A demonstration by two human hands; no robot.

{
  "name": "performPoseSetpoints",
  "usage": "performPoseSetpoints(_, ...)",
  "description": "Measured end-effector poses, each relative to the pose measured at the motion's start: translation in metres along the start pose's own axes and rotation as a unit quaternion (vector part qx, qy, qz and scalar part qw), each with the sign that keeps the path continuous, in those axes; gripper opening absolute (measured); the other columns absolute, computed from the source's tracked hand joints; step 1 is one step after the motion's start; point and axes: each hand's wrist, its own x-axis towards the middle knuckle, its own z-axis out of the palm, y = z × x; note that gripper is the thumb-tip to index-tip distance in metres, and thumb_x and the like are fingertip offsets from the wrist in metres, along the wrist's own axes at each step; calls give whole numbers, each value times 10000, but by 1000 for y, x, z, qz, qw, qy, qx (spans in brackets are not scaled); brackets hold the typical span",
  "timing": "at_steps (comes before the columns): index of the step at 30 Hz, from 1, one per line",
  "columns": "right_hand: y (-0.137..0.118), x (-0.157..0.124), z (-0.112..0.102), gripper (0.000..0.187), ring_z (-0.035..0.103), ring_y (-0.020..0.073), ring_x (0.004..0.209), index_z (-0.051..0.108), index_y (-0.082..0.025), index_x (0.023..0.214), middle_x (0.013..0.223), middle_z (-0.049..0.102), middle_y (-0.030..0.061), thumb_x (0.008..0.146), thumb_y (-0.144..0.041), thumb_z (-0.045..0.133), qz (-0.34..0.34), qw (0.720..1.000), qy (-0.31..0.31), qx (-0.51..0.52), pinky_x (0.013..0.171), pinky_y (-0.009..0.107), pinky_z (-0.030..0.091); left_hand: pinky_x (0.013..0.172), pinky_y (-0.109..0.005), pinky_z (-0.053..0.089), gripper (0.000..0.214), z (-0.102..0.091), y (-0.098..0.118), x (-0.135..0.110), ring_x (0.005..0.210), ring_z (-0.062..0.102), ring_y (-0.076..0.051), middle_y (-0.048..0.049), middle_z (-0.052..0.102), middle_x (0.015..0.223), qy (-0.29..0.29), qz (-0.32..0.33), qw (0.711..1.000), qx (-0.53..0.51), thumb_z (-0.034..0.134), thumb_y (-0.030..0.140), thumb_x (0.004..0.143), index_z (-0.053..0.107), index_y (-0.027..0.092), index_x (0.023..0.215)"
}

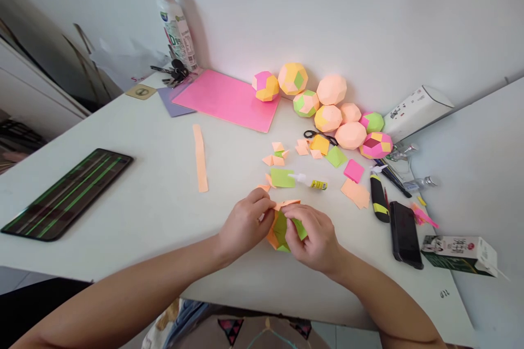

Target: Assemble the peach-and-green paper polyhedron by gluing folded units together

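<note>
One green-and-orange paper shape (280,230) — between left fingers (265,205) and right fingers (305,217)

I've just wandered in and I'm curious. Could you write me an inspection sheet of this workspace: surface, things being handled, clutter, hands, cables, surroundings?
Surface: white table, with things spread over it.
Things in hand: green-and-orange paper piece, touched by both hands.
Clutter: several faceted paper balls towards the wall; pink sheet; white-nozzled tube; dark phone and carton at the right; screen device at the left.
Hands: left hand pinches the paper piece; right hand has fingertips at its orange upper edge, grip unclear.
Cables: nothing seen.
Surroundings: pale wall behind the table.
</note>
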Motion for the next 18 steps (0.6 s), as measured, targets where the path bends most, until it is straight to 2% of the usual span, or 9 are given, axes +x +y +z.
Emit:
performPoseSetpoints(7,0,0,-1,263,669,152,718,544,-194,1010,808,693,47,821,-17,499,0,1000,18,-23,646,266,583,486,-197,440,190,0,1,1,613,560,-106,-18,570,744,-2,-17,1000,-15,486,79,828,612,183,733)
performPoseSetpoints(12,3,2,-2,218,636,162,735,548,-195,979,782,651,48,847,-28,505,-7,1000,-2,-27,636,281,563,489,-197,445,190,0,1,1,620,563,-107,-16,570,748,-7,-28,999,-16,485,86,828,617,189,738)
performPoseSetpoints(18,3,4,-4,200,527,167,667,590,-172,961,758,568,59,865,-23,497,-31,991,-21,-126,555,287,491,461,-192,432,197,0,1,0,610,565,-109,-24,581,749,5,-7,1000,-6,472,84,832,618,184,744)
